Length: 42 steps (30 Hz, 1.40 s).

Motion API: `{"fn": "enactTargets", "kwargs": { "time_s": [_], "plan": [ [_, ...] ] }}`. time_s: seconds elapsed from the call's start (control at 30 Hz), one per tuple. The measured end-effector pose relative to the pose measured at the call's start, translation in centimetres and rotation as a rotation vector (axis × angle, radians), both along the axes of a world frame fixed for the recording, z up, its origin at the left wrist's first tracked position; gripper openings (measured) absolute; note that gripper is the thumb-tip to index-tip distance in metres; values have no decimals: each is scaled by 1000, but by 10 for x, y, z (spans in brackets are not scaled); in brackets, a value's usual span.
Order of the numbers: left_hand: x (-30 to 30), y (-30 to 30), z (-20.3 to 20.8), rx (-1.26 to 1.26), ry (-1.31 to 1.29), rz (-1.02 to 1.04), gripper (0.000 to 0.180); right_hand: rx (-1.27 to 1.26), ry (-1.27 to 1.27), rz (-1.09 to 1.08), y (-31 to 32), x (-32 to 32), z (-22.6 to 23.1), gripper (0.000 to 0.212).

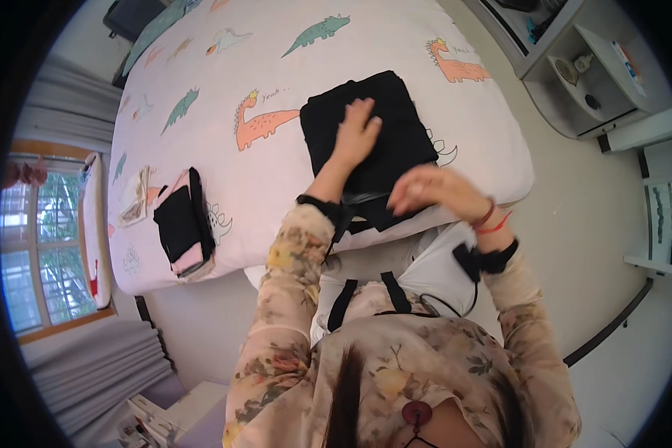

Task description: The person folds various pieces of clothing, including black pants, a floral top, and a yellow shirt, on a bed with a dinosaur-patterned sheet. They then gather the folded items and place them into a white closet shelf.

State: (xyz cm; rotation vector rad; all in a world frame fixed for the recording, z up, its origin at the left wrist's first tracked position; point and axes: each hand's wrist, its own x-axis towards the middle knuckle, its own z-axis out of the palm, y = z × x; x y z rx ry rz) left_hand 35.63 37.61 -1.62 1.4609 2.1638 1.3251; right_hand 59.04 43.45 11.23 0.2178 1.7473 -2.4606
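Apparently I'm at a smoothing step: the folded black cloth (397,138) lies near the edge of the bed (276,201), my left hand (359,133) on it, fingers loosely apart. My right hand (439,192) blurs; I can't tell its grip. Next calls for flat, even pressure, I'd judge.

Folded cloth (395,145): plain black, under the left fingers (363,110).
Bedspread (395,45): pale pink, orange and green dinosaur print, beyond the left fingers.
Smaller pile (177,228): black and pink, well left of the left fingers.
Sleeves (295,261): beige, floral, behind the fingers.
Wrist cord (494,228): red, behind the right fingers (401,198).
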Motion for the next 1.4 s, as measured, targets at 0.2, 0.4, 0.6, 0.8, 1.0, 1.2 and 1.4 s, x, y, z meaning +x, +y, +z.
{"fn": "enactTargets", "kwargs": {
  "time_s": [0.2, 0.4, 0.6, 0.8, 1.0, 1.2, 1.4],
  "plan": [
    [-13, -87, 18, -40, 60, 567, 54, 1408, 204, -514, 32, -76, -27, 44],
    [44, -102, -47, -42, 195, 280, 64, 1840, -273, -303, 10, -90, -125, 62],
    [12, -134, -25, -63, -100, 320, 64, 1881, -483, -131, 14, -96, -105, 64],
    [-83, -296, -21, -65, 261, 863, 57, 2048, -67, -138, 4, -89, -110, 55],
    [-139, -407, -6, -448, 381, 1071, 73, 2077, -150, -63, 2, -91, -121, 51],
    [-147, -398, 3, -860, 500, 1062, 73, 2059, -177, -76, 1, -91, -121, 50],
    [-180, -422, 1, -724, 406, 1089, 67, 2034, -144, -99, 3, -91, -124, 50]
  ]
}}
